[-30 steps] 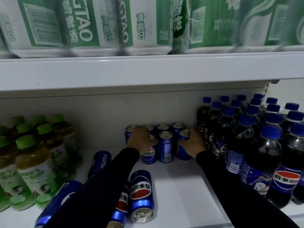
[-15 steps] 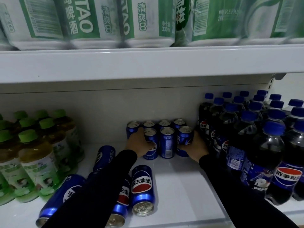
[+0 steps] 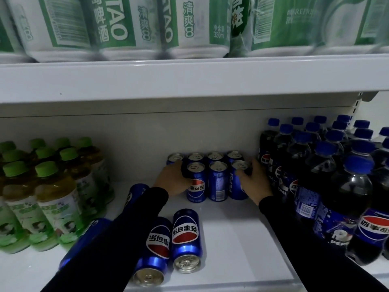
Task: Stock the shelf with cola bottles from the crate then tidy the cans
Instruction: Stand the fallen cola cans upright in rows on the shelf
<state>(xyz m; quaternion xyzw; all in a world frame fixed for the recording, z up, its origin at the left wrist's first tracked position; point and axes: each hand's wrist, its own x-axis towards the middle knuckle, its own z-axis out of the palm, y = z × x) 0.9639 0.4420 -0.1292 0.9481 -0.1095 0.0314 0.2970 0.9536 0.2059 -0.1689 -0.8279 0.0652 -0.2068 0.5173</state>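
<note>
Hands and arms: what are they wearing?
Both arms wear long black sleeves that end at the wrists. The left hand and right hand are bare: no gloves, and no rings or watch that can be seen. The sleeves are plain, with no markings showing.

Single head-worn wide-angle view, close to the shelving, facing straight into the bay and angled slightly down onto the white shelf board (image 3: 231, 239). Upper shelf edge (image 3: 189, 79) across the top third, beer cans (image 3: 117, 26) above cut off by the frame. Green-capped bottles (image 3: 48, 199) at far left, cola bottles (image 3: 336, 186) at right, both sleeves entering from the near edge.
</note>
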